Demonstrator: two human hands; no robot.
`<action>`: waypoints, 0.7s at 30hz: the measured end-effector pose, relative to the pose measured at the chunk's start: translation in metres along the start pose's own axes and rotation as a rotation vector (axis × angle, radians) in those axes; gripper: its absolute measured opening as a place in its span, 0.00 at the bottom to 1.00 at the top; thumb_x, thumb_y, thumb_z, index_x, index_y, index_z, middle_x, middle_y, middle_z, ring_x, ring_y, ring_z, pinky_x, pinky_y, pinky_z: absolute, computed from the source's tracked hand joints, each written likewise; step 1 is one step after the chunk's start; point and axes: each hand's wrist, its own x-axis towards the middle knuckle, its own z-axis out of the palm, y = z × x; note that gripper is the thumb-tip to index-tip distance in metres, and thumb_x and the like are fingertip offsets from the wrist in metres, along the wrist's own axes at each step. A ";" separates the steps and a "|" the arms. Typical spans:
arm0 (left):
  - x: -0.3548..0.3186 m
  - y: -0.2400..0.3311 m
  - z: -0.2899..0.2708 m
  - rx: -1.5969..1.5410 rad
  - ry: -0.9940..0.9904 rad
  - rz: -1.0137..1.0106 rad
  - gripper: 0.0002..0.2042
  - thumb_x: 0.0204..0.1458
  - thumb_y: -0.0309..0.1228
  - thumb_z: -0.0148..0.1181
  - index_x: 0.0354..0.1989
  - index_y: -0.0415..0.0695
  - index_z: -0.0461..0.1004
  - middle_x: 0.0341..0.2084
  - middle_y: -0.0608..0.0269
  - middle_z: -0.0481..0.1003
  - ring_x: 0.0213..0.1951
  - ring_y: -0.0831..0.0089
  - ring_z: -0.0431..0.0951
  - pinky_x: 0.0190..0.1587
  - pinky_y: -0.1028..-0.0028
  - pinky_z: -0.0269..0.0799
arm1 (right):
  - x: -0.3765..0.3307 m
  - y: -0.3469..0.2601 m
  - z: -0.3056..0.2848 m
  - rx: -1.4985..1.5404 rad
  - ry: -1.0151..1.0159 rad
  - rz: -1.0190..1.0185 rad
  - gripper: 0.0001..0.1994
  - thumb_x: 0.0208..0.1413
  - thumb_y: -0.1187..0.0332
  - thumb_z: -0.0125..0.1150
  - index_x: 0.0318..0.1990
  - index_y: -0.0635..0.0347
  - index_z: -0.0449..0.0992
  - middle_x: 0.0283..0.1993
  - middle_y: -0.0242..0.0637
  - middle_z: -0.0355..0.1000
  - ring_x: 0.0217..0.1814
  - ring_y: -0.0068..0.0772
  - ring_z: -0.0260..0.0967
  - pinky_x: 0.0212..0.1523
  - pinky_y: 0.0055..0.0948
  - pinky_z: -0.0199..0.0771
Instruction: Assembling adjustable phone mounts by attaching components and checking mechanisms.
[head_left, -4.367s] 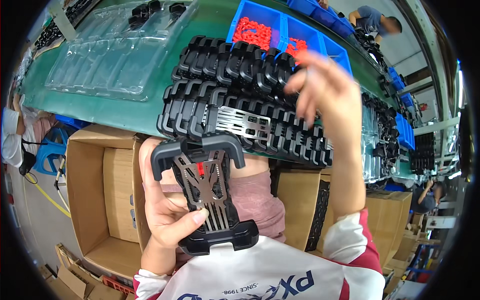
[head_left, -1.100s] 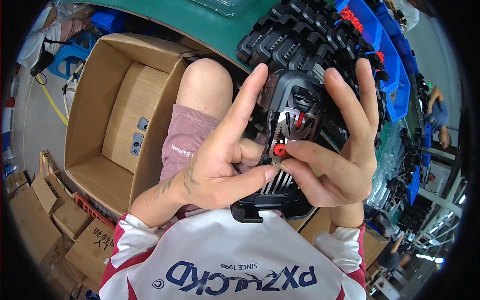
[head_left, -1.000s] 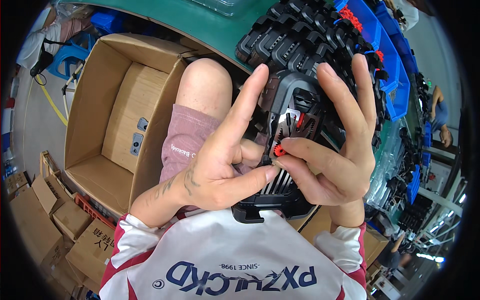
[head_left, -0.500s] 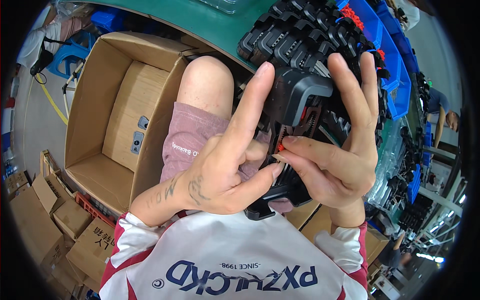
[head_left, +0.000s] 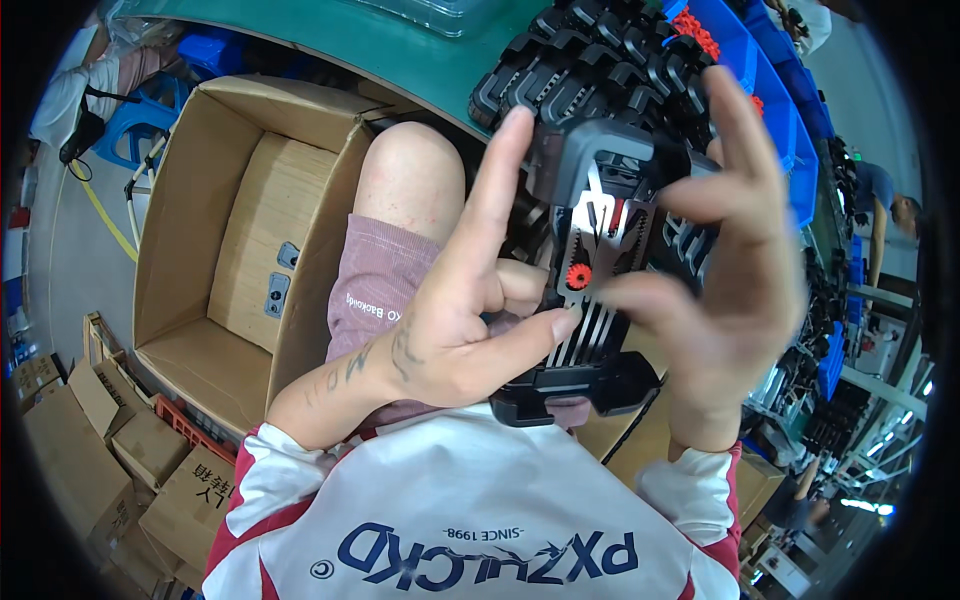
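Clasps the black holder (head_left: 608, 256), right of the frame's centre, between thumb and fingers of the left hand (head_left: 440, 340), and now spreads the blurred right hand (head_left: 735, 270) off the red gear (head_left: 578, 276), pinched a moment ago, apparently leaving it seated.

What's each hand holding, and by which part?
Left hand: the black bracket, by its left side edge, thumb over the front. Right hand: blurred, fingers apart; no held thing visible.

Evenly bright, right fingers (head_left: 738, 125) motion-blurred, edges fisheye-bent (corners black)
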 end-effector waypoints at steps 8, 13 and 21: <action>0.004 -0.010 -0.005 -0.053 -0.073 0.148 0.48 0.42 0.08 0.46 0.68 0.44 0.21 0.38 0.43 0.76 0.12 0.83 0.62 0.15 0.88 0.51 | 0.060 0.195 -0.135 -0.670 0.409 0.441 0.11 0.52 0.69 0.55 0.40 0.64 0.78 0.39 0.39 0.76 0.39 0.29 0.73 0.39 0.23 0.73; 0.003 -0.011 -0.020 -0.082 0.012 0.054 0.49 0.42 0.09 0.47 0.68 0.45 0.22 0.36 0.44 0.77 0.14 0.83 0.65 0.17 0.88 0.54 | 0.062 0.346 -0.180 -0.429 -0.288 0.957 0.11 0.51 0.70 0.50 0.35 0.65 0.78 0.27 0.35 0.72 0.26 0.26 0.67 0.29 0.23 0.68; 0.005 -0.008 -0.024 -0.091 0.094 0.011 0.49 0.40 0.08 0.47 0.68 0.46 0.23 0.42 0.44 0.75 0.14 0.84 0.65 0.17 0.88 0.55 | 0.065 0.372 -0.175 -0.624 -0.247 0.809 0.11 0.49 0.68 0.50 0.31 0.63 0.78 0.21 0.31 0.69 0.21 0.24 0.62 0.26 0.22 0.63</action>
